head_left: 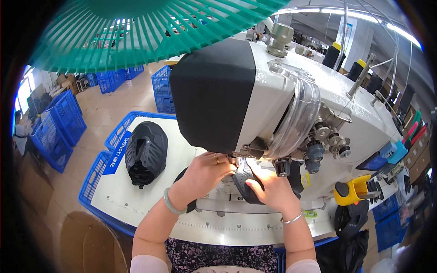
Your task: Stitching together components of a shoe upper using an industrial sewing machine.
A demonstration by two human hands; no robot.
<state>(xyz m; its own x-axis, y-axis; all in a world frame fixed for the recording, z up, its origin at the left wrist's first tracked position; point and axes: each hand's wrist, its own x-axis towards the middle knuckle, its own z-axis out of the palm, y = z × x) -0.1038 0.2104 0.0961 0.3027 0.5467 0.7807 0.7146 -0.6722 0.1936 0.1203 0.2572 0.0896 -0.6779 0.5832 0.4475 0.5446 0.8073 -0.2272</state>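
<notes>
Beneath the sewing machine [214,95] on the tabletop [114,195], the black shoe piece [246,184] seems unfinished, left hand [202,175] pinching its edge, right hand [275,189] with fingers spread over it; another piece [148,150] lies apart, its stage unclear.

Black perforated shoe piece [241,182]: matt, pitted surface. White curved sewing-machine body [366,116]: glossy, finely pebbled. Black boxy machine cover [214,91]: matt, smooth. Round silvery tension knobs [322,131]: shiny metal. Green slatted dome [129,6]: plastic, slight sheen. Cream flat tabletop [118,193]: smooth, faint gloss. Blue lattice crate [65,123]: plastic.
</notes>
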